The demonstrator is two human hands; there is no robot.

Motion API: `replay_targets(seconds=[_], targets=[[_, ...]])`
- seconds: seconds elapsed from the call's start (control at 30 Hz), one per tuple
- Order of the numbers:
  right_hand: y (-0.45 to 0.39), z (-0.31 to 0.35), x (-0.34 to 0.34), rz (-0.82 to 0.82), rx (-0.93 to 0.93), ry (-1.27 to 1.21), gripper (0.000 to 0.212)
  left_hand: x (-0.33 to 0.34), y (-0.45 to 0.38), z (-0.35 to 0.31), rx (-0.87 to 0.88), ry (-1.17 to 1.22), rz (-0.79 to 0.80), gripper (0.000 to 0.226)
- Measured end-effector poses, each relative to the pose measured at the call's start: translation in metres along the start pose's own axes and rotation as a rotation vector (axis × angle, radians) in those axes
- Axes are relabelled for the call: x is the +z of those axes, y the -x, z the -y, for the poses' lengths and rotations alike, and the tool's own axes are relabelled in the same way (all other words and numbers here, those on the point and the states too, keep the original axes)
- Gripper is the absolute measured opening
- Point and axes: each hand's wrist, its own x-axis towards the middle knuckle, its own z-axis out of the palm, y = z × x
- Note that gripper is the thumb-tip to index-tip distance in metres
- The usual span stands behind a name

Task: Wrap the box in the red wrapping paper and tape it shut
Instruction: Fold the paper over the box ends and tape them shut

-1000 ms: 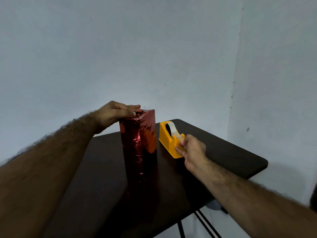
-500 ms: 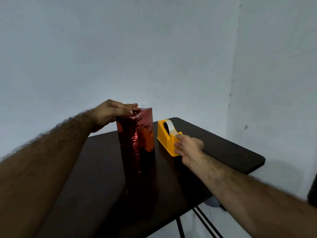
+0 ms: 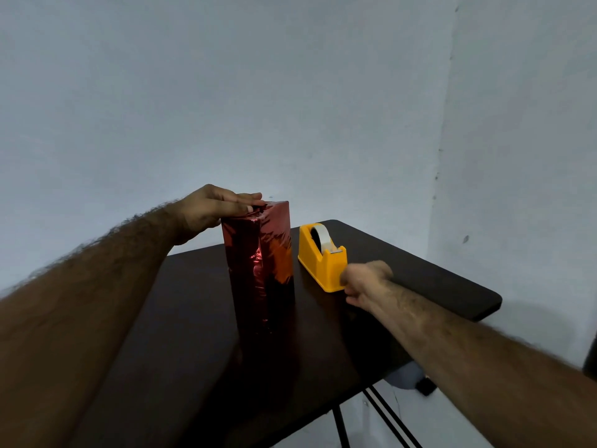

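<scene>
Head view, landmark: the box (image 3: 260, 266), upright on the dark desk (image 3: 181, 350), fully covered in shiny red wrapping paper (image 3: 277, 234).
Box position: towards the far middle of the desk, standing on its small end, tall side up.
Paper: creased and reflective on the faces that show; folded flaps meet at the top of the box.
Left hand (image 3: 211, 206): lies flat on the top left edge of the box, fingers straight and together, pressing the folded paper down; the thumb side drops beside the upper left corner of the box.
Tape dispenser (image 3: 323, 257): yellow, on the desk just right of the box, apart from it, with a roll of pale tape (image 3: 321, 236) in its cradle and the cutter end facing the camera.
Right hand (image 3: 365, 281): right of the box, against the near right corner of the tape dispenser, seen from the back and blurred; fingers bent under; whether they pinch tape or grip anything I cannot tell.
Wall (image 3: 290, 92): pale, plain, behind the box.
Desk legs (image 3: 381, 415): thin black bars, below and right of the box.
</scene>
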Motion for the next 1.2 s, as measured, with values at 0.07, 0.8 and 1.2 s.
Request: replay_targets(seconds=[0.07,0.8,1.2], targets=[[-0.002,-0.009,-0.008,0.013,-0.043,0.111,0.031,0.000,-0.001,-0.001,-0.005,-0.001,0.001,0.069],[0.085,0.225,0.023,1.158,-1.010,1.044,0.009,-0.002,-0.001,0.001,-0.015,0.016,-0.077,0.015],[0.067,0.251,0.071,1.321,-0.735,1.304,0.012,0.003,0.000,-0.006,0.008,0.042,-0.023,0.042]])
